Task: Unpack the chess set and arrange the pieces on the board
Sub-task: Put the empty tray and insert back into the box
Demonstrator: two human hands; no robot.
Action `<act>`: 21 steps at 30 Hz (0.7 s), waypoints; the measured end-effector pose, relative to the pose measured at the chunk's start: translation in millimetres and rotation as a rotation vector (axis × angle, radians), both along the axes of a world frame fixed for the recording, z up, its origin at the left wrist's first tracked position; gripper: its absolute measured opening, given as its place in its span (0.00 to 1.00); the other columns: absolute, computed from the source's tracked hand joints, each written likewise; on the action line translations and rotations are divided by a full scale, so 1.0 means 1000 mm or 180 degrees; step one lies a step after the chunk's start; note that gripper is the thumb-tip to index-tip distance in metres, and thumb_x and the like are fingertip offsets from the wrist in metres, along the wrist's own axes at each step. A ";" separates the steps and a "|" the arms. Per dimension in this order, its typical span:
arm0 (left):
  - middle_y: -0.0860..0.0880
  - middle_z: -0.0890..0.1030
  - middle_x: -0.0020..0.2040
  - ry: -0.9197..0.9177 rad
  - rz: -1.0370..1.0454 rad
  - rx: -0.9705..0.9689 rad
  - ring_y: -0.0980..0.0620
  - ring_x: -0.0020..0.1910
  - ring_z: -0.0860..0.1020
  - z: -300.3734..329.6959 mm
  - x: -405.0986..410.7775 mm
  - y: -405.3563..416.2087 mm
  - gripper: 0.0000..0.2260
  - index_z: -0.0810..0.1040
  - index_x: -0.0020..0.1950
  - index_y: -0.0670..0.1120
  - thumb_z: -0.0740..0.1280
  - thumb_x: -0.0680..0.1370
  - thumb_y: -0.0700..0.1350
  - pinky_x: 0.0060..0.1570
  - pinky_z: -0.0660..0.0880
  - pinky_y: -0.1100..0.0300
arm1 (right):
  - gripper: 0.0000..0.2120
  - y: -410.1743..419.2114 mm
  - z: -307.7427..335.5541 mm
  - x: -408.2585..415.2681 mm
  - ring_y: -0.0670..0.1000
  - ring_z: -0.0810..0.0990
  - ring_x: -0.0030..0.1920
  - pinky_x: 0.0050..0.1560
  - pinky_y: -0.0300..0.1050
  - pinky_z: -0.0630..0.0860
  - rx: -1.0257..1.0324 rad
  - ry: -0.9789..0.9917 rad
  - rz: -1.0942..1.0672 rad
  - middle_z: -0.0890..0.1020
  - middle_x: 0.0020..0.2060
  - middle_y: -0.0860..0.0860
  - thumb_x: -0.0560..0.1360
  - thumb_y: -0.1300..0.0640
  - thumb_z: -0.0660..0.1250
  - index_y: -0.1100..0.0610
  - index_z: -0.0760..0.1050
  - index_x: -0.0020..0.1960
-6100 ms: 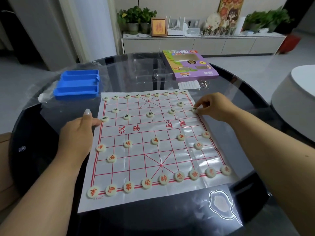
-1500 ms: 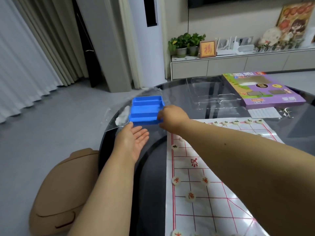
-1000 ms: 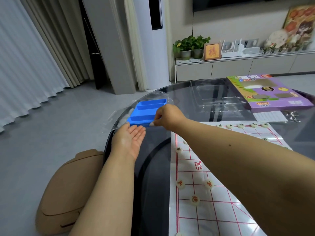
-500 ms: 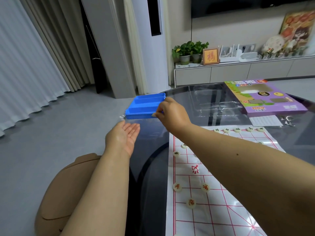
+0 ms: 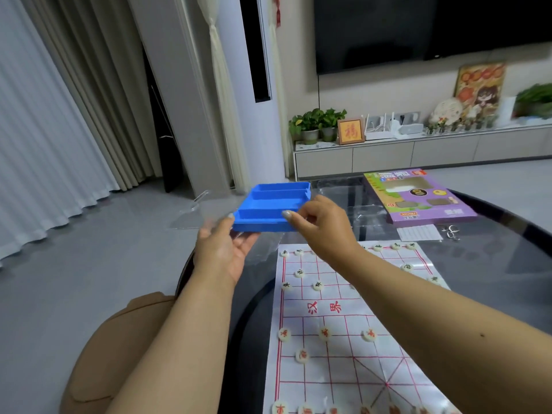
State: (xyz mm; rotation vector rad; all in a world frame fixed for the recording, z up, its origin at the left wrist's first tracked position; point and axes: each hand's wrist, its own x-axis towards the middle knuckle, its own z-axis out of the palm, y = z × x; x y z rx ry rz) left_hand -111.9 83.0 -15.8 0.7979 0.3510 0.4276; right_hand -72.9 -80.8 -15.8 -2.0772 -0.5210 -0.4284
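Note:
The blue plastic tray [image 5: 268,201], with empty compartments, hangs above the table's far left edge. My right hand [image 5: 325,231] pinches its near right rim. My left hand [image 5: 221,255] lies palm up under its near left corner, fingers straight, thumb against the corner. A clear plastic film [image 5: 194,210] trails beneath the tray. The white chess sheet with red lines [image 5: 343,309] lies flat on the dark glass table [image 5: 493,264]. Round cream pieces stand on it in rows, green-marked ones [image 5: 318,285] far and red-marked ones [image 5: 325,334] near.
A purple game box [image 5: 418,195] lies at the table's far side beside a clear plastic insert [image 5: 337,189]. A white paper slip [image 5: 419,233] and a small metal item [image 5: 452,231] sit in front of the box. A brown seat [image 5: 104,354] is at lower left.
My right hand has raised the blue tray off the table. My left hand has moved up from below to meet the tray's near left corner.

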 end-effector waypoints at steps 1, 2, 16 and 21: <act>0.34 0.78 0.58 -0.0011 -0.0011 0.0050 0.39 0.48 0.83 0.001 -0.004 -0.007 0.23 0.61 0.74 0.42 0.62 0.79 0.34 0.40 0.81 0.46 | 0.14 -0.006 0.003 0.000 0.45 0.74 0.37 0.41 0.44 0.75 0.0216 0.0185 -0.0108 0.74 0.36 0.46 0.74 0.44 0.66 0.54 0.74 0.39; 0.35 0.78 0.58 -0.0014 -0.0030 0.0092 0.40 0.48 0.83 0.003 -0.008 -0.015 0.26 0.60 0.75 0.45 0.62 0.79 0.34 0.40 0.81 0.47 | 0.14 -0.012 0.008 0.001 0.45 0.75 0.38 0.43 0.47 0.78 0.0456 0.0401 -0.0257 0.75 0.38 0.47 0.74 0.43 0.67 0.54 0.73 0.42; 0.41 0.78 0.55 -0.0135 -0.0613 0.0534 0.44 0.48 0.84 0.035 -0.053 -0.101 0.31 0.57 0.77 0.57 0.59 0.80 0.31 0.43 0.82 0.48 | 0.10 -0.099 0.053 -0.008 0.59 0.83 0.45 0.50 0.57 0.80 0.1591 0.1616 -0.0902 0.82 0.42 0.57 0.77 0.58 0.62 0.56 0.75 0.37; 0.34 0.73 0.64 -0.0329 -0.1191 0.0373 0.40 0.54 0.82 0.039 -0.066 -0.112 0.28 0.60 0.76 0.54 0.54 0.80 0.31 0.48 0.81 0.48 | 0.09 -0.116 0.062 -0.026 0.61 0.83 0.48 0.50 0.57 0.80 0.2124 0.1744 -0.0961 0.82 0.47 0.60 0.77 0.59 0.63 0.58 0.75 0.39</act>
